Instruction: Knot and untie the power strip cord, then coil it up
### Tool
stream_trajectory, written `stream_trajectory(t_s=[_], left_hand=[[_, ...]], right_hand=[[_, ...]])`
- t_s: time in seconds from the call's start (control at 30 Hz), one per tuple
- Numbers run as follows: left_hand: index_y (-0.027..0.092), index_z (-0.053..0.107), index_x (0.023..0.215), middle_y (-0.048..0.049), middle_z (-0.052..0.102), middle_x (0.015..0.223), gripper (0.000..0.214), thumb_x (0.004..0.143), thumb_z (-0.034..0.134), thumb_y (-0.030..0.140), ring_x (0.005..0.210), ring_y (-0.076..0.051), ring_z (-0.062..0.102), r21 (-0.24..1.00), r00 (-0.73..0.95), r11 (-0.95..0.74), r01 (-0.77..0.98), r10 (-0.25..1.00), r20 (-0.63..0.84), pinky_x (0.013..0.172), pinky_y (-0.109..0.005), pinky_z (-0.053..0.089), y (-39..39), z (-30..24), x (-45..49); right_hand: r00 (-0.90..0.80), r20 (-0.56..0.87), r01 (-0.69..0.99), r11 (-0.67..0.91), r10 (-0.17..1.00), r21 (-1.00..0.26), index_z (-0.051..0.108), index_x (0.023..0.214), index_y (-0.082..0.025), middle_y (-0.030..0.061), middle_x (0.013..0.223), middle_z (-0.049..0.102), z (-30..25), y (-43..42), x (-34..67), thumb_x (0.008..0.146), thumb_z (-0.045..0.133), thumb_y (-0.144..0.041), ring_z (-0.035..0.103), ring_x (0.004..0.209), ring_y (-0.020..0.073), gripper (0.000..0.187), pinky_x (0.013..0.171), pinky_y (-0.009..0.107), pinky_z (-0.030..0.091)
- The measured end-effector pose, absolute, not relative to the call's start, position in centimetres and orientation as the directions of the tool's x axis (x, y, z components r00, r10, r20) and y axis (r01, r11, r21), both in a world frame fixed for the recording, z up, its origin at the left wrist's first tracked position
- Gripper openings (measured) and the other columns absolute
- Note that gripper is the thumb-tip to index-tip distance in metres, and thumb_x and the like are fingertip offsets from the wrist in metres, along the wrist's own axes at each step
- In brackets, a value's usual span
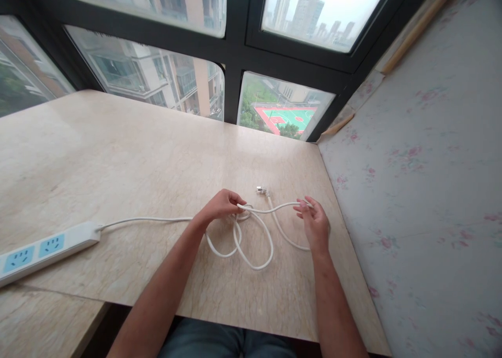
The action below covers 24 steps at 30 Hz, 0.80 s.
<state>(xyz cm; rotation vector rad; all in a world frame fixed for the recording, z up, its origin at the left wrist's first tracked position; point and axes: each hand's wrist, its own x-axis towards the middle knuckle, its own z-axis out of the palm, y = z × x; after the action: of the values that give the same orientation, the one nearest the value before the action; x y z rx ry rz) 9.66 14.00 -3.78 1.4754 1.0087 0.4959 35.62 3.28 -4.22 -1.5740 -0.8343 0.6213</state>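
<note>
A white power strip (43, 249) with blue sockets lies at the left edge of the beige marble table (129, 159). Its white cord (257, 243) runs right and lies in loose loops near the table's front. The plug (262, 191) rests just beyond the loops. My left hand (221, 205) is closed, pinching the cord where the loops gather. My right hand (316, 219) holds the far right bend of the cord between fingertips, fingers partly stretched.
Large dark-framed windows (235, 60) rise behind the table, with buildings and a sports court far below. A floral-papered wall (423, 191) borders the table on the right. My lap in jeans (223, 339) shows under the front edge.
</note>
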Motion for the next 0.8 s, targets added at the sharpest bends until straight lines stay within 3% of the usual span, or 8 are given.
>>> stream_trajectory(t_s=[0.07, 0.23, 0.37, 0.47, 0.57, 0.63, 0.73, 0.8], left_hand=[[0.016, 0.079, 0.076, -0.0056, 0.071, 0.063, 0.017, 0.06, 0.074, 0.019, 0.053, -0.014, 0.059, 0.946, 0.585, 0.084, 0.312, 0.768, -0.261, 0.048, -0.021, 0.038, 13.9, -3.4, 9.4], [0.017, 0.08, 0.079, -0.0066, 0.074, 0.07, 0.018, 0.062, 0.076, 0.02, 0.058, -0.015, 0.063, 0.946, 0.718, 0.023, 0.324, 0.645, -0.262, 0.05, -0.021, 0.04, 13.8, -3.1, 8.6], [0.015, 0.079, 0.085, -0.0089, 0.075, 0.075, 0.024, 0.064, 0.08, 0.028, 0.065, -0.017, 0.068, 0.965, 0.83, 0.064, 0.253, 0.498, -0.251, 0.057, -0.022, 0.048, 13.5, -3.2, 8.5], [0.014, 0.078, 0.09, -0.0085, 0.076, 0.079, 0.028, 0.065, 0.081, 0.027, 0.069, -0.017, 0.07, 0.972, 0.881, 0.145, 0.186, 0.413, -0.23, 0.065, -0.023, 0.052, 13.4, -3.3, 8.8], [0.012, 0.076, 0.091, -0.0093, 0.076, 0.082, 0.029, 0.065, 0.082, 0.022, 0.071, -0.017, 0.071, 0.97, 0.897, 0.214, 0.112, 0.398, -0.191, 0.069, -0.024, 0.054, 13.2, -3.2, 9.0], [0.012, 0.074, 0.095, -0.0104, 0.076, 0.085, 0.031, 0.066, 0.081, 0.021, 0.073, -0.017, 0.072, 0.967, 0.909, 0.248, 0.063, 0.386, -0.158, 0.069, -0.024, 0.055, 13.1, -3.1, 9.2], [0.011, 0.073, 0.099, -0.0121, 0.076, 0.087, 0.034, 0.067, 0.081, 0.02, 0.074, -0.018, 0.072, 0.959, 0.91, 0.283, -0.014, 0.4, -0.105, 0.071, -0.025, 0.055, 12.8, -2.7, 9.3], [0.01, 0.072, 0.101, -0.0136, 0.076, 0.089, 0.035, 0.069, 0.081, 0.022, 0.076, -0.019, 0.073, 0.951, 0.896, 0.301, -0.069, 0.438, -0.073, 0.072, -0.026, 0.056, 12.7, -2.4, 9.3]], right_hand=[[0.608, 0.031, 0.065, -0.011, 0.794, -0.998, 0.062, 0.113, -0.016, 0.0112, 0.101, 0.074, -3.2, 2.8, 36.6, 0.076, 0.072, -0.049, 0.071, 0.074, 0.0175, 0.05, 0.066, 0.03, 0.056], [0.365, -0.003, -0.159, 0.059, 0.931, -0.986, 0.067, 0.107, -0.019, 0.0071, 0.092, 0.075, -0.8, 2.3, 37.1, 0.074, 0.078, -0.039, 0.067, 0.061, 0.0123, 0.04, 0.056, 0.025, 0.056], [0.478, 0.085, -0.204, 0.205, 0.874, -0.957, 0.068, 0.085, -0.018, 0.0039, 0.081, 0.075, -0.5, 6.0, 37.0, 0.063, 0.086, -0.032, 0.069, 0.063, 0.0125, 0.032, 0.059, 0.024, 0.059], [0.552, 0.093, -0.208, 0.245, 0.829, -0.947, 0.066, 0.081, -0.016, 0.0027, 0.074, 0.074, -0.8, 10.4, 37.2, 0.058, 0.087, -0.03, 0.069, 0.061, 0.0114, 0.034, 0.061, 0.022, 0.06], [0.551, 0.085, -0.102, 0.168, 0.83, -0.981, 0.061, 0.082, -0.016, 0.0014, 0.069, 0.072, -1.0, 14.2, 37.1, 0.064, 0.083, -0.028, 0.067, 0.057, 0.0115, 0.031, 0.057, 0.022, 0.059], [0.495, 0.05, 0.095, 0.003, 0.867, -0.995, 0.058, 0.092, -0.016, 0.0004, 0.07, 0.071, -1.3, 15.7, 36.6, 0.074, 0.075, -0.029, 0.066, 0.055, 0.0114, 0.028, 0.054, 0.023, 0.058], [0.36, -0.079, 0.42, -0.238, 0.929, -0.876, 0.055, 0.104, -0.016, 0.0004, 0.069, 0.069, -1.9, 16.7, 35.4, 0.082, 0.065, -0.024, 0.066, 0.054, 0.0126, 0.026, 0.054, 0.024, 0.056], [0.299, -0.147, 0.538, -0.294, 0.943, -0.79, 0.058, 0.105, -0.014, 0.0018, 0.066, 0.068, -2.2, 16.7, 34.5, 0.08, 0.066, -0.019, 0.066, 0.055, 0.0151, 0.026, 0.057, 0.026, 0.055]])
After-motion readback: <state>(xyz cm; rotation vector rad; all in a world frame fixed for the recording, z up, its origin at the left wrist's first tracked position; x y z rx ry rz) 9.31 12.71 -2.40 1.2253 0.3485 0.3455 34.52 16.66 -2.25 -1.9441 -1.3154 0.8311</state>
